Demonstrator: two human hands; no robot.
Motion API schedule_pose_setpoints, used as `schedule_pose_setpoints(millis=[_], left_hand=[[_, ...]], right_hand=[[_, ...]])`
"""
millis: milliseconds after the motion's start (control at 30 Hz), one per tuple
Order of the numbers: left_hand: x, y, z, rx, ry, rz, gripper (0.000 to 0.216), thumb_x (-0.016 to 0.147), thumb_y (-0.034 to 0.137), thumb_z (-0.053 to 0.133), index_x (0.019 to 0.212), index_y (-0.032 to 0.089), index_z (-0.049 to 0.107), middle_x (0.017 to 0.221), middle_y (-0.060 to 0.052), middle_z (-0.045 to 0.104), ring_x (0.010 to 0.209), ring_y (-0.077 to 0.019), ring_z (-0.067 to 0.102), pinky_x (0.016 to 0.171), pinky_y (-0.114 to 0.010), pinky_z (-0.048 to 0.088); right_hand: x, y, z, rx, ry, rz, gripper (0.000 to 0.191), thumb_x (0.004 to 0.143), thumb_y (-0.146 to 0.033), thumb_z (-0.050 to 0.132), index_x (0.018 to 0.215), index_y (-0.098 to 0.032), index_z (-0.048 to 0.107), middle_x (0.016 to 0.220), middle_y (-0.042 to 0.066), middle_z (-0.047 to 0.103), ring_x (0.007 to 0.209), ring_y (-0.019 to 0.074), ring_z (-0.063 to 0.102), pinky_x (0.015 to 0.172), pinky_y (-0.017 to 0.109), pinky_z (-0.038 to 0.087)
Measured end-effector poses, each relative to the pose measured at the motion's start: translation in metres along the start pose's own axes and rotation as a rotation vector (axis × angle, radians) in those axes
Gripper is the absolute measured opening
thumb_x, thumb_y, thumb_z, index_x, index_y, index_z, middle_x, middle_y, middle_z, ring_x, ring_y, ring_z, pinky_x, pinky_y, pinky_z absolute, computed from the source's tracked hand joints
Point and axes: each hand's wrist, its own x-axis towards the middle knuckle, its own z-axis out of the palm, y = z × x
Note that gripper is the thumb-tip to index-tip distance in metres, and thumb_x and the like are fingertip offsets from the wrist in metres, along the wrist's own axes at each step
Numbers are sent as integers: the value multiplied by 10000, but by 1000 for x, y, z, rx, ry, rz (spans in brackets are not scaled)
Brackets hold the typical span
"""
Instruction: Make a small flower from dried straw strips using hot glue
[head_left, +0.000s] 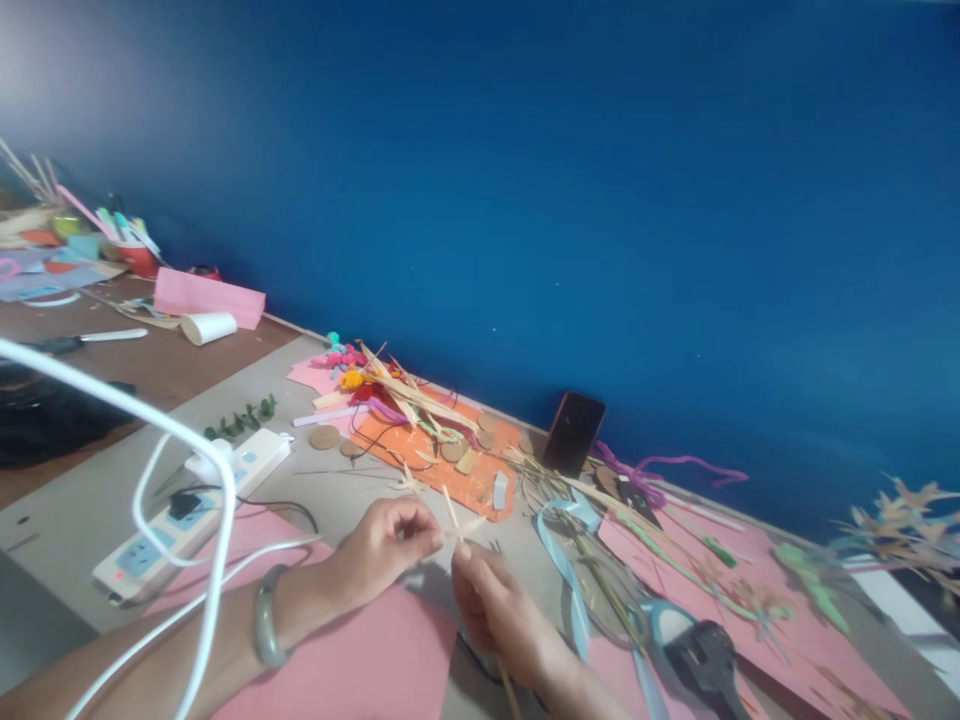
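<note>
My left hand (pixel 390 545) and my right hand (pixel 491 605) meet over the grey table, both pinched on a small pale strip of straw (pixel 459 527) folded into a cross or star shape. A grey bangle (pixel 266 615) circles my left wrist. Under the hands lies a pink paper sheet (pixel 375 660). A thin stick runs down below my right hand.
White power strip (pixel 191 510) with white cables at left. Orange sheet (pixel 442 455) with straw, cork discs and pipe cleaners lies beyond the hands. A dark phone (pixel 574 432) leans on the blue wall. Light-blue ribbon (pixel 562 560), scissors (pixel 701 650) and pink sheets at right. White cup (pixel 208 327) far left.
</note>
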Motion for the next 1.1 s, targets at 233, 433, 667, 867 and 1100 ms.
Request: schedule_pose_setpoints(millis=[233, 433, 667, 867, 1100], left_hand=[[-3, -7, 5, 101, -26, 63, 192, 819, 286, 621, 699, 142, 662, 743, -43, 644, 717, -148, 575, 680, -251, 439], [-1, 3, 1, 115, -47, 98, 220, 828, 308, 612, 679, 147, 631, 711, -34, 611, 710, -147, 559, 675, -250, 428], [3, 1, -7, 101, -12, 119, 208, 817, 304, 631, 680, 148, 617, 704, -20, 595, 701, -139, 541, 677, -249, 413], [3, 1, -7, 26, 19, 83, 214, 828, 310, 627, 683, 154, 611, 696, -12, 575, 682, -129, 527, 657, -243, 406], [-1, -7, 3, 57, -25, 56, 203, 822, 312, 640, 715, 142, 664, 729, -37, 621, 698, -140, 557, 662, -249, 427]], right_hand=[[2, 11, 6, -82, -15, 1, 576, 832, -727, 396, 591, -203, 385, 443, -93, 267, 353, 44, 211, 359, 221, 116], [-2, -1, 1, 280, -147, 169, 528, 833, -657, 473, 593, -214, 312, 439, -116, 217, 359, 39, 93, 350, 192, 47], [-7, -24, -18, 465, -138, 171, 523, 790, -621, 548, 609, -213, 275, 450, -122, 221, 385, 34, 31, 354, 162, 10], [0, -16, -16, 344, -20, 94, 536, 782, -666, 536, 626, -217, 289, 474, -119, 238, 386, 33, 59, 354, 169, 24], [1, 6, 6, -144, -32, -40, 525, 834, -685, 463, 639, -198, 438, 441, -86, 330, 352, 49, 255, 361, 211, 147]])
